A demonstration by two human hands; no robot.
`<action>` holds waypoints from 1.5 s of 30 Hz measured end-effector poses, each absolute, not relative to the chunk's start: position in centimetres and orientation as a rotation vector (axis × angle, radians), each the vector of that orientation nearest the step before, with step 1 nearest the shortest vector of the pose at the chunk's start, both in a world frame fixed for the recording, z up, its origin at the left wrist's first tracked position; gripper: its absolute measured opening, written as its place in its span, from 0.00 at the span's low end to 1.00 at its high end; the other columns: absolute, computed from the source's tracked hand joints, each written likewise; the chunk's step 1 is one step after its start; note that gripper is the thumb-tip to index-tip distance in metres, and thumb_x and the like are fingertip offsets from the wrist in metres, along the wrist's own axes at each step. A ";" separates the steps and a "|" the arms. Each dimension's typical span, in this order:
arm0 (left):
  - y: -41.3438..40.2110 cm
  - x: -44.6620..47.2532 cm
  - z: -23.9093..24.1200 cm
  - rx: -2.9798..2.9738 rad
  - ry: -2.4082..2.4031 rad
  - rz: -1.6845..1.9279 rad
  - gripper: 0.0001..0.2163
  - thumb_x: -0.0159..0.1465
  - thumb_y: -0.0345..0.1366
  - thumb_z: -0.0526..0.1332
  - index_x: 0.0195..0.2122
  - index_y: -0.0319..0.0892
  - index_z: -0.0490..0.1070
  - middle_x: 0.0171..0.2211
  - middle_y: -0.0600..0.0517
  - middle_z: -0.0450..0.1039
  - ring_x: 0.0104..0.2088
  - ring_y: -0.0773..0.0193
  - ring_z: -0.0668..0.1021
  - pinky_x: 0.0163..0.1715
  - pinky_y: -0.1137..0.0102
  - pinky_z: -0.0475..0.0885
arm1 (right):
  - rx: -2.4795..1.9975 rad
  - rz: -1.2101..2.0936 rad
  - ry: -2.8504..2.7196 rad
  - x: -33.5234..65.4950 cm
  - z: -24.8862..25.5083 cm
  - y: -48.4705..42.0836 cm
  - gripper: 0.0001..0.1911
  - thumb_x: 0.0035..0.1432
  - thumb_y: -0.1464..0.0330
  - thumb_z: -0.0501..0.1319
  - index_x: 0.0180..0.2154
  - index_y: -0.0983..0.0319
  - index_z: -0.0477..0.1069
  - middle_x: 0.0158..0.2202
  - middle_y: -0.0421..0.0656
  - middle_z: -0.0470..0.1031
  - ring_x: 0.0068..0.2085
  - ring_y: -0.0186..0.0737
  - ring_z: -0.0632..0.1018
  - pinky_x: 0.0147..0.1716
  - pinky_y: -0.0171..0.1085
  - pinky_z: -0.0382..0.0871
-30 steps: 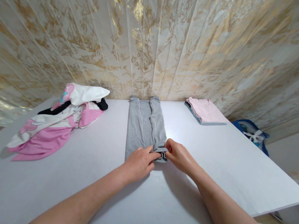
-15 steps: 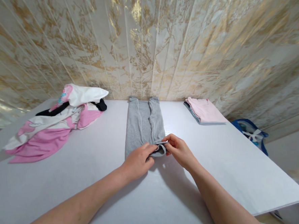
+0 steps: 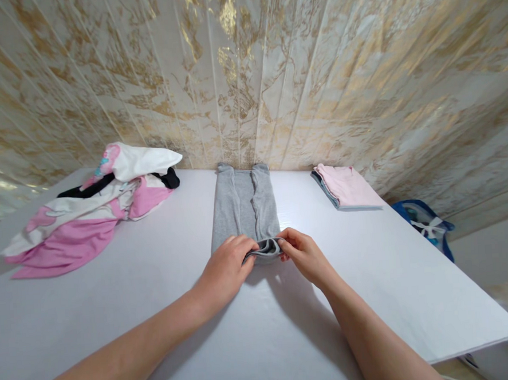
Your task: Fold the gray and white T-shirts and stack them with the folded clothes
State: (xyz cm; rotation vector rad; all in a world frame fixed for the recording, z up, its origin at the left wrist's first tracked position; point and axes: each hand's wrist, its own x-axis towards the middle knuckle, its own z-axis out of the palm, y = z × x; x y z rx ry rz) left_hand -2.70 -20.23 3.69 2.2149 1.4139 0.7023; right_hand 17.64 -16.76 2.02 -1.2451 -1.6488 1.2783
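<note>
A grey garment (image 3: 245,202), which looks like a shirt, lies in a long strip on the white table, its sides folded inward. Its near end is lifted and bunched between my two hands, showing curled layers. My left hand (image 3: 231,261) pinches the left corner of that end, fingers over the top and thumb beneath. At the right corner, my right hand (image 3: 298,250) grips the cloth between thumb and fingers. The fingertips of both hands are partly hidden by the fabric.
A loose heap of pink, white and black clothes (image 3: 92,217) lies at left. Folded clothes, a pink one (image 3: 346,185) on top, are stacked at right. A blue-edged bag (image 3: 426,228) stands beyond the right edge of the white table (image 3: 398,296). Patterned curtain (image 3: 234,88) hangs behind.
My left hand has shifted slightly left and up, its fingers now further over the left corner. The near end is spread wider between my hands. My right hand has barely moved.
</note>
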 end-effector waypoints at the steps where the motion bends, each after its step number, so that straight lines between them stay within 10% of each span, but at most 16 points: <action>1: -20.3 -2.7 3.7 2.235 1.426 0.689 0.05 0.66 0.30 0.56 0.38 0.44 0.71 0.37 0.52 0.73 0.42 0.60 0.72 0.42 0.66 0.66 | -1.241 1.267 -1.657 17.6 2.1 -16.8 0.10 0.57 0.60 0.57 0.33 0.61 0.68 0.25 0.37 0.69 0.26 0.33 0.71 0.28 0.34 0.66; 19: -20.6 -3.0 4.8 2.218 1.602 0.598 0.04 0.65 0.29 0.56 0.36 0.46 0.63 0.33 0.55 0.69 0.35 0.62 0.73 0.34 0.69 0.65 | -1.074 1.181 -1.761 17.4 3.3 -17.8 0.05 0.62 0.66 0.52 0.38 0.59 0.63 0.25 0.35 0.64 0.26 0.32 0.68 0.27 0.33 0.62; 39: -18.5 -3.2 2.1 1.928 1.346 0.896 0.15 0.58 0.23 0.51 0.40 0.43 0.73 0.40 0.52 0.74 0.44 0.62 0.76 0.49 0.65 0.71 | -1.061 0.701 -2.139 17.7 3.4 -17.7 0.07 0.59 0.76 0.55 0.37 0.59 0.68 0.36 0.41 0.66 0.34 0.34 0.71 0.35 0.35 0.65; 45: -19.3 -3.0 2.2 2.246 1.270 0.973 0.20 0.60 0.21 0.51 0.51 0.47 0.64 0.55 0.48 0.61 0.49 0.61 0.74 0.49 0.63 0.72 | -1.094 0.653 -2.119 17.8 3.4 -17.7 0.06 0.61 0.74 0.56 0.37 0.59 0.69 0.37 0.41 0.66 0.34 0.34 0.71 0.35 0.35 0.66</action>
